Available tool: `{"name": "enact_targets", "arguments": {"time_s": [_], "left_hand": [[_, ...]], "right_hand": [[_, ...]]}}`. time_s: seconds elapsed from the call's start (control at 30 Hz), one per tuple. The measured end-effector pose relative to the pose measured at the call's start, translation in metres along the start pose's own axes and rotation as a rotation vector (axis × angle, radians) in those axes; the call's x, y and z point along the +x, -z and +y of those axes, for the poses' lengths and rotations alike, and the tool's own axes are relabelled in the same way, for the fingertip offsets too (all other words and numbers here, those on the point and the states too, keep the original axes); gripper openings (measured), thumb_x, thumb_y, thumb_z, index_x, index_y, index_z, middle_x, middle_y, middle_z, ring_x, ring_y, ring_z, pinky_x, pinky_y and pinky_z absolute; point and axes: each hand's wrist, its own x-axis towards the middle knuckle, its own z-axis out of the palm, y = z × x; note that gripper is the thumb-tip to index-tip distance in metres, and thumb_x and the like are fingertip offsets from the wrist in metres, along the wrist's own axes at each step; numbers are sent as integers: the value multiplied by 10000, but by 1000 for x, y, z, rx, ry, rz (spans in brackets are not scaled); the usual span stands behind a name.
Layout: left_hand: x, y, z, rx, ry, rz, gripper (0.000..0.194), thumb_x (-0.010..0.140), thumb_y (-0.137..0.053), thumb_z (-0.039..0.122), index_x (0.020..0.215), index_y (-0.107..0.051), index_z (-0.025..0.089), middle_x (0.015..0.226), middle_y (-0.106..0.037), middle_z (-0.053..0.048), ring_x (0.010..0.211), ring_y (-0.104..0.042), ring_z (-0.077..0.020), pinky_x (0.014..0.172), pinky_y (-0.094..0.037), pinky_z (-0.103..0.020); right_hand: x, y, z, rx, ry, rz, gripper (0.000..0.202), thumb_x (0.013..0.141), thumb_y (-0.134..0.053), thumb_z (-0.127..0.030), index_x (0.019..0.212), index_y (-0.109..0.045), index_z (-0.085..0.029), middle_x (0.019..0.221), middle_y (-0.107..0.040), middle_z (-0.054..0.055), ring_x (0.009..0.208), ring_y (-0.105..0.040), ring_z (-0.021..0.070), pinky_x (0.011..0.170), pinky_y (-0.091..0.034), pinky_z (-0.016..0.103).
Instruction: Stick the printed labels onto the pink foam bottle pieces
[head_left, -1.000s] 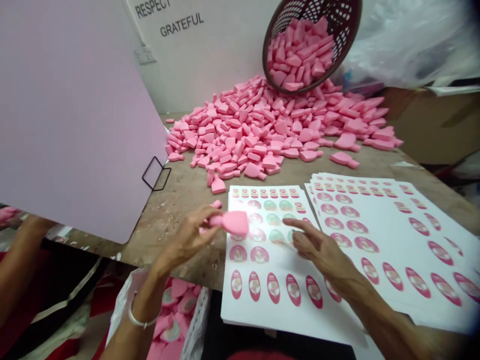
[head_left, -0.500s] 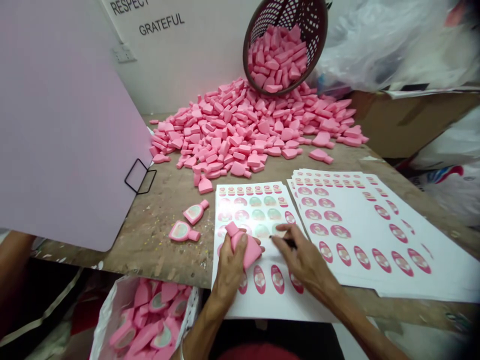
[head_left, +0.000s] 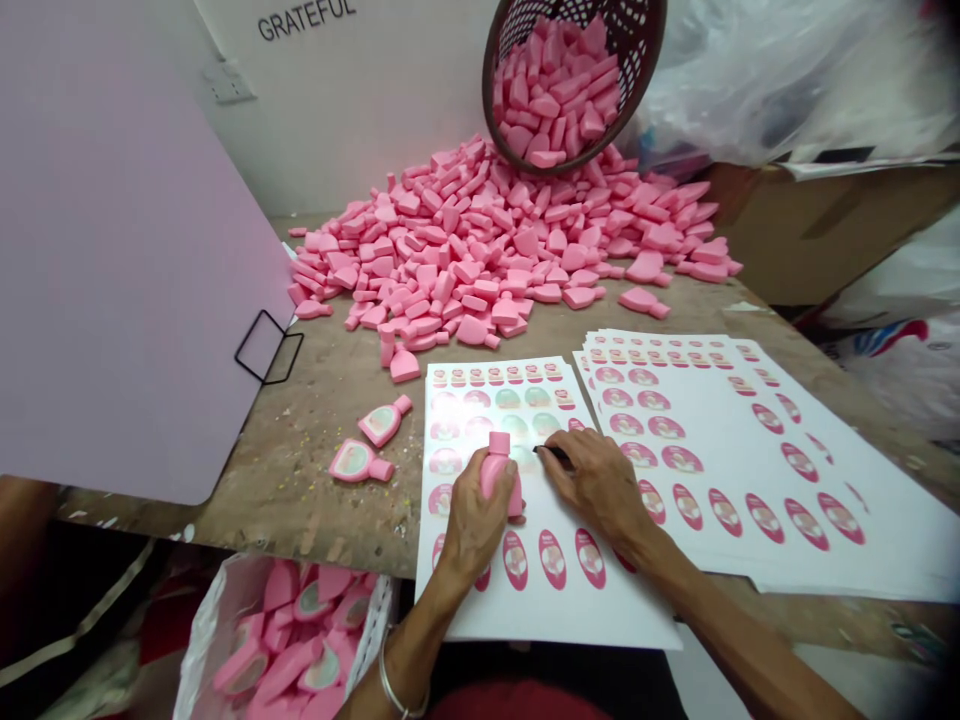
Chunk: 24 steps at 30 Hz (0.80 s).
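My left hand is closed round a small pink toy bottle, held upright with its cap up over the sticker sheet. In my right hand is a thin black pointed tool, pinched between the fingers; its exact kind is hidden by them. The tool's tip rests at or just above a pale green sticker in the middle of the sheet; I cannot tell whether it touches. Left of the sheet lie two pink bottles with labels on them.
A big heap of plain pink bottles spills from a tipped brown basket at the back. More sticker sheets lie at right. A lined bin of labelled bottles stands below left. A pale board and another person's arm are at left.
My left hand has turned the pink bottle from a tilt to upright and edge-on. The right hand's tool tip has shifted slightly up the sheet. The camera view has tilted down a little.
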Motion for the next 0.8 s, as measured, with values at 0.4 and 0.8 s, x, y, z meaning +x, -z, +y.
{"name": "enact_targets", "arguments": {"time_s": [0.4,0.8], "left_hand": [[4,8,-10,194,-65,-13,382,894,-463,508,1068,-551,179,791,-568,-11,659,-632,-169,619,-503,-287],[4,9,-13,174,-92,-12,396,906,-441,512,1091,-557,182,859,-587,-27,686,-600,-154,613,-489,-262]], "right_hand": [[6,-7,5,56,-34,26,146,845,-578,-311,755,-568,-196,671,-603,22,650,-526,166,602,-346,278],[4,-7,8,-87,93,42,164,897,-538,-301,802,-586,-177,704,-619,35,705,-521,188,676,-311,316]]}}
